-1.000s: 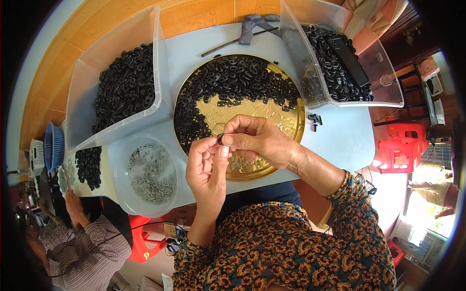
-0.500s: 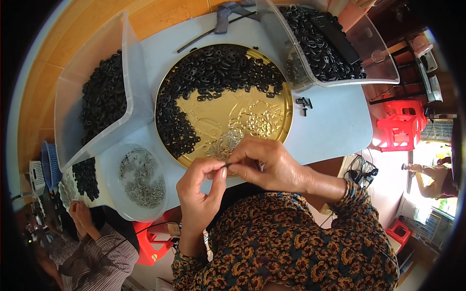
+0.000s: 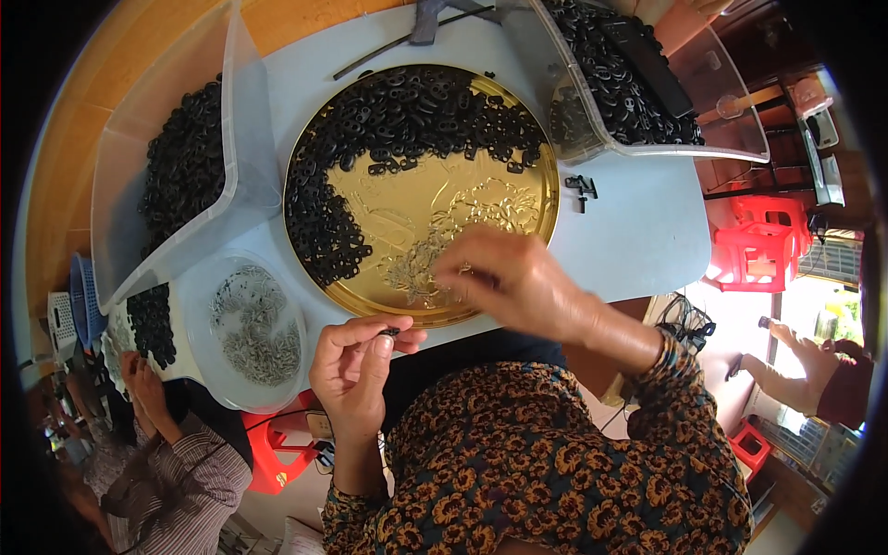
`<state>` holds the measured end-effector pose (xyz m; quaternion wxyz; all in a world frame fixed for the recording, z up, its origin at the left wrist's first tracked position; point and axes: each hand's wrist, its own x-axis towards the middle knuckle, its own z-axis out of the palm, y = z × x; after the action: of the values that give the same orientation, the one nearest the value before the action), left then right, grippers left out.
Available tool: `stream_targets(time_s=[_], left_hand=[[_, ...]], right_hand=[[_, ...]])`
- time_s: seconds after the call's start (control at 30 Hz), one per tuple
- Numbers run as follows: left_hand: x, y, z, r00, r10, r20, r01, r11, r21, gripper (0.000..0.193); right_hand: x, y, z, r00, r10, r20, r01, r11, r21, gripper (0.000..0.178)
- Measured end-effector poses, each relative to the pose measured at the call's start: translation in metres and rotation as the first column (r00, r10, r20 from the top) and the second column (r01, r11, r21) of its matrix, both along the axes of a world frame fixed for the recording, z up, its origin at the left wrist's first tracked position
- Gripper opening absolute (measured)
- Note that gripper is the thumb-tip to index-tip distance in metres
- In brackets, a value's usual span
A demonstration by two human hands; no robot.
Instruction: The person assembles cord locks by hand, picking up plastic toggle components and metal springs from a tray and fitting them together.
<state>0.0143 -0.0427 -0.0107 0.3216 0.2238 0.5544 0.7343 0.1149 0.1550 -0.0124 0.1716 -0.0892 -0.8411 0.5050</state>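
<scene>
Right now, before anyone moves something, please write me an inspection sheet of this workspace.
Surface: pale blue table, bearing a round, shiny gold tray.
Work things: small black looped pieces and small silver pieces on the tray; two clear plastic bins of black pieces.
Clutter: thin black rod beyond the tray; loose black parts right of it.
Hands: left hand pinches a small black piece; right hand blurred over the tray's near side, grip unclear.
Cables: tangled black cables near the right sleeve.
Surroundings: red plastic stools right; another person's striped sleeve left.
</scene>
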Motion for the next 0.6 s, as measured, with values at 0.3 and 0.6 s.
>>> stream_targets(time_s=[0.3,0.6], left_hand=[[-0.005,0.001,-0.003,0.992,0.123,-0.017,-0.124,0.986,-0.112,0.011],[-0.010,-0.008,-0.004,0.996,0.090,-0.009,-0.091,0.989,-0.113,0.013]], right_hand=[[-0.032,0.033,-0.002,0.979,-0.024,0.200,-0.080,0.865,0.496,0.009],[-0.050,0.037,-0.003,0.970,0.000,0.243,-0.166,0.729,0.664,0.012]])
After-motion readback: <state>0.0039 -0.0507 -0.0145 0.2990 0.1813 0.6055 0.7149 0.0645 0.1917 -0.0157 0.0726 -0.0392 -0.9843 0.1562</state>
